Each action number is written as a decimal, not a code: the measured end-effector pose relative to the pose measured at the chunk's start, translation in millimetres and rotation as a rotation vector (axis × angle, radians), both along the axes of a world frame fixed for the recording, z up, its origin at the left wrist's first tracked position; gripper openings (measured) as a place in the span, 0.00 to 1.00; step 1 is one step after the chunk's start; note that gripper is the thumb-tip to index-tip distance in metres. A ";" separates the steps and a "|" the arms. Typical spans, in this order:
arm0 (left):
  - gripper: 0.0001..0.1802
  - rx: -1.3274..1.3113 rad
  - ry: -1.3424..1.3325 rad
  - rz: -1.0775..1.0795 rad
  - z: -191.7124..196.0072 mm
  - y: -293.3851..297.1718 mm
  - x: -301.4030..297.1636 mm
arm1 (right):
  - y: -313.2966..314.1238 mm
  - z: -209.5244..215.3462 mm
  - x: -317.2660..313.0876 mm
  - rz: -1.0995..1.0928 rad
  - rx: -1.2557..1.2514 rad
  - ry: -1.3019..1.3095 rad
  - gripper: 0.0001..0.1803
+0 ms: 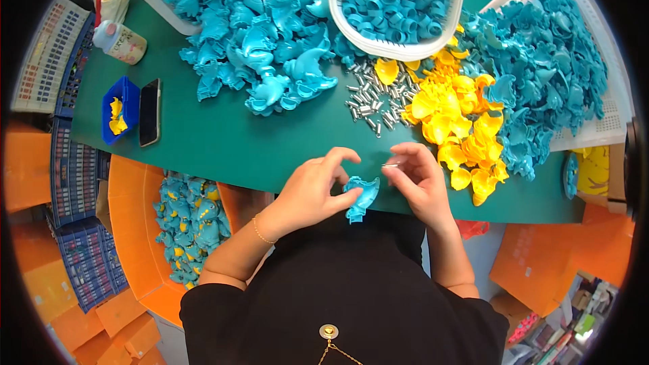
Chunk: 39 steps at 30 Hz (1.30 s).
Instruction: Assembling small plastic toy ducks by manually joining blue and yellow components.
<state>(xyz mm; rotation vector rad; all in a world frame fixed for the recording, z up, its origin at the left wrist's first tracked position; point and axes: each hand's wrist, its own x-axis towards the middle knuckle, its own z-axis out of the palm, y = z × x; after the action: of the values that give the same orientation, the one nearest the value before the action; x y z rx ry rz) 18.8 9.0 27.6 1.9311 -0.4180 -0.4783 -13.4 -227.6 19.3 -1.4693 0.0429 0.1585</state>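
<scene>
My left hand (pixel 312 189) grips a shiny blue curved plastic shell piece (pixel 363 199) at the near edge of the green table, its thumb laid across the part. Just to the right, my right hand (pixel 420 182) pinches a small silver metal cylinder (pixel 391 165) between thumb and finger, a short gap away from the shell. Beyond both hands lies a scatter of similar metal cylinders (pixel 368 98). A pile of yellow curved plastic pieces (pixel 449 105) spreads beside them, to the right.
Glossy blue shells (pixel 263 47) heap at the back, matte teal ones (pixel 551 74) at the right. A white basket (pixel 405 51) holds teal rings. On the left are a phone (pixel 150 112), a blue tray (pixel 108 118) and a bottle (pixel 120 42). Below, an orange box (pixel 132 230) holds assembled pieces.
</scene>
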 end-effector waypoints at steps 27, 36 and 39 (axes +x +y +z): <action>0.42 0.131 -0.458 -0.081 -18.5 12.5 -6.0 | -7.3 4.3 41.3 0.506 -0.303 -0.050 0.07; 0.46 0.006 -0.482 -0.028 -28.4 10.5 -7.3 | 0.2 15.6 56.0 0.618 -0.561 -0.238 0.07; 0.44 0.033 -0.439 -0.040 -25.1 12.3 -8.4 | -1.5 14.3 64.3 0.671 -0.612 -0.211 0.08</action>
<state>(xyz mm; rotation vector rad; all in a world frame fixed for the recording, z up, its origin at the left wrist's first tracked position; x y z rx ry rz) 10.3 21.3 2.5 2.0615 -0.7345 -0.0805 50.9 -229.1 33.6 -2.0595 -0.6275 0.5704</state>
